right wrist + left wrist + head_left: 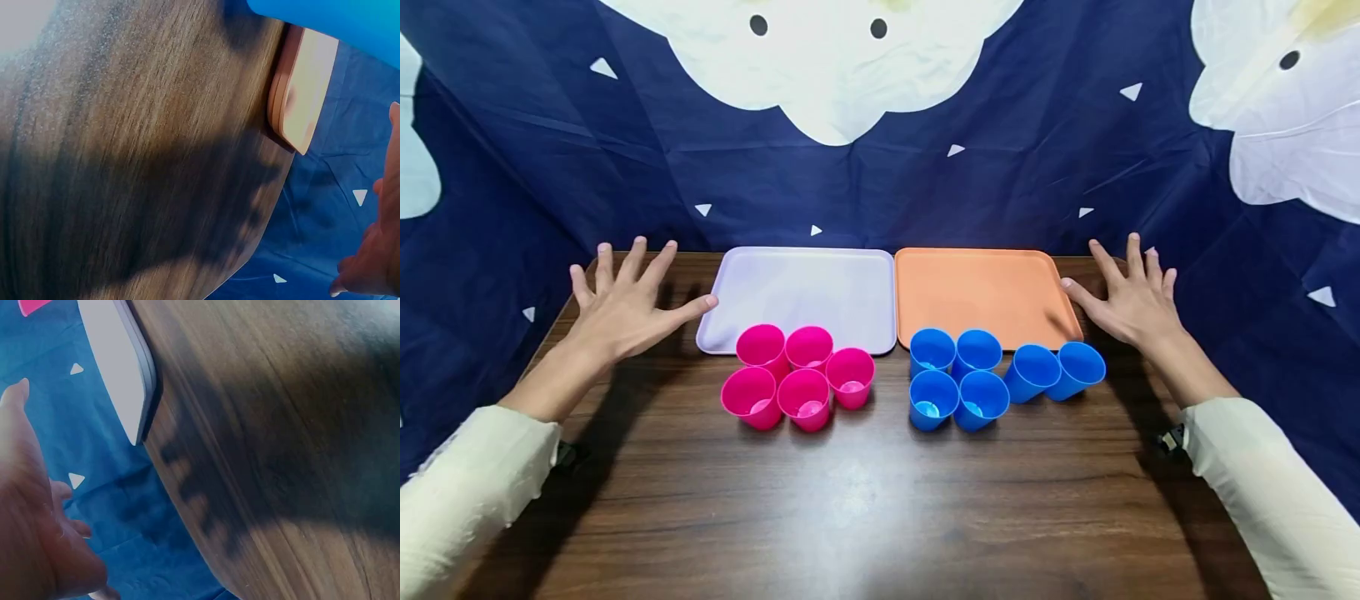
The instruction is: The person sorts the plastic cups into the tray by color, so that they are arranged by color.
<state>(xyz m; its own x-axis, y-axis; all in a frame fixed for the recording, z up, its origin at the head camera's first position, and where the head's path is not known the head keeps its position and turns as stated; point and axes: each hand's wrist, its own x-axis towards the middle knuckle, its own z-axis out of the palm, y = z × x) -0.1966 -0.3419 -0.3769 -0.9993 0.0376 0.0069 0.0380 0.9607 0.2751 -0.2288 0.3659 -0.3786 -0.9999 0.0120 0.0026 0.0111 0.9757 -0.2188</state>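
- Where the head view looks down on the wooden table [865, 517], the left hand [625, 308] hovers with fingers spread straight and holds nothing; its thumb tip is just beside the left edge of the lilac tray [805, 292].
- In the same view the right hand [1131, 300] is spread the same way, empty, its thumb just beside the right edge of the orange tray [985, 287].
- The two trays lie side by side at the far edge of the table, touching or nearly so.
- Five pink cups [801, 379] stand clustered in front of the lilac tray; six blue cups [992, 379] stand in front of the orange tray, two of them off to the right.
- The left wrist view shows the left hand [31, 519] open above the blue cloth [125, 506], the lilac tray's [122, 375] corner near it.
- The right wrist view shows only the right hand's fingertips [375, 250], not gripping anything, with the orange tray's [303, 87] corner and a blue cup [337, 22] beyond.
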